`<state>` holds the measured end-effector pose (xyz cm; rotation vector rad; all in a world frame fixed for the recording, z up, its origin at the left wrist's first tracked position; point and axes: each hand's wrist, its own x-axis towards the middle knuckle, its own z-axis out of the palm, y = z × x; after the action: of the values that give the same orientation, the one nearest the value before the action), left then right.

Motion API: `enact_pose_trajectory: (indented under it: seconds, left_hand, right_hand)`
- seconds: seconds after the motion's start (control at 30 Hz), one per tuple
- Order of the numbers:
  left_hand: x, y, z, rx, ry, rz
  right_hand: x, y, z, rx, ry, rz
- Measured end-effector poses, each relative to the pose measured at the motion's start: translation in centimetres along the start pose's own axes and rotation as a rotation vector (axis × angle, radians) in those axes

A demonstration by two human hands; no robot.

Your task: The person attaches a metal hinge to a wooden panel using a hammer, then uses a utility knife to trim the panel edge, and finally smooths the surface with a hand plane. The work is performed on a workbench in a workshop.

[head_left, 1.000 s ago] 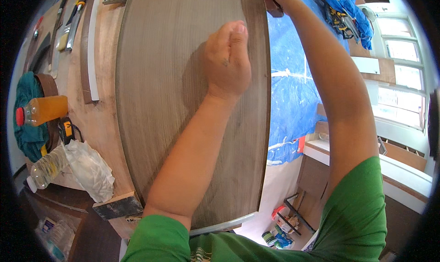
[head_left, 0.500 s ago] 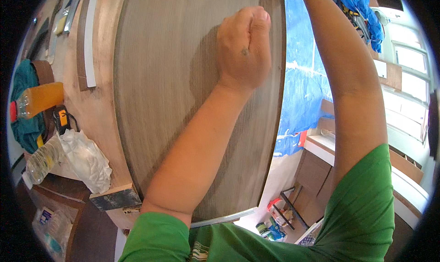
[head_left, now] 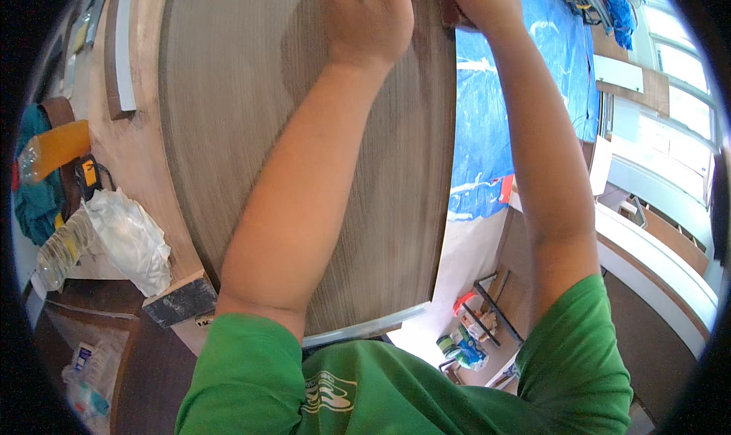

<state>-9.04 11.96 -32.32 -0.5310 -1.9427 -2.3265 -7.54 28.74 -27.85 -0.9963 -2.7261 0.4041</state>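
In a daylit room, a brown board (head_left: pixel 236 123) is lying before a green-shirted person (head_left: pixel 426 393). The right hand (head_left: pixel 486 4) is resting at the board's right edge, a small dark block (head_left: pixel 451 14) showing at its left; the left hand (head_left: pixel 371 20) is sitting farther from the block, over the board's face. Both hands' fingers are being cut off by the view's top, so neither grip can be told. The board's long axis is running away from the person, alongside a blue sheet (head_left: pixel 487 142).
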Motion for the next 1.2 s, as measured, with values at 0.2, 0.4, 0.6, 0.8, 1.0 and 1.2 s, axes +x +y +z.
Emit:
enact_pose_trajectory:
  seconds: [0.2, 0.4, 0.6, 0.8, 1.0, 1.2]
  left_hand:
    - [0.0, -0.3, -0.3, 0.117, -0.008, 0.018]
    - [2.0, -2.5, -0.7, 0.101, -0.061, 0.096]
    - [2.3, -3.2, -0.2, -0.016, -0.058, 0.012]
    - [2.2, -2.4, -0.5, 0.011, -0.068, -0.025]
    - [1.6, -1.3, -0.6, 0.096, -0.104, -0.076]
    - [0.8, 2.9, -1.1, 0.259, -0.065, -0.21]
  right_hand:
    - [-11.5, -0.1, -2.5, -0.072, -0.092, 0.122]
    - [-25.4, 2.3, -3.6, 0.067, -0.118, 0.107]
    - [-41.4, 4.0, -6.1, 0.095, -0.123, 0.204]
    - [-54.1, 5.5, -11.7, 0.308, -0.313, 0.561]
    - [-44.7, 7.4, -11.4, 0.672, -0.131, 0.545]
    - [-18.3, 5.3, -5.4, 1.009, -0.207, 0.424]
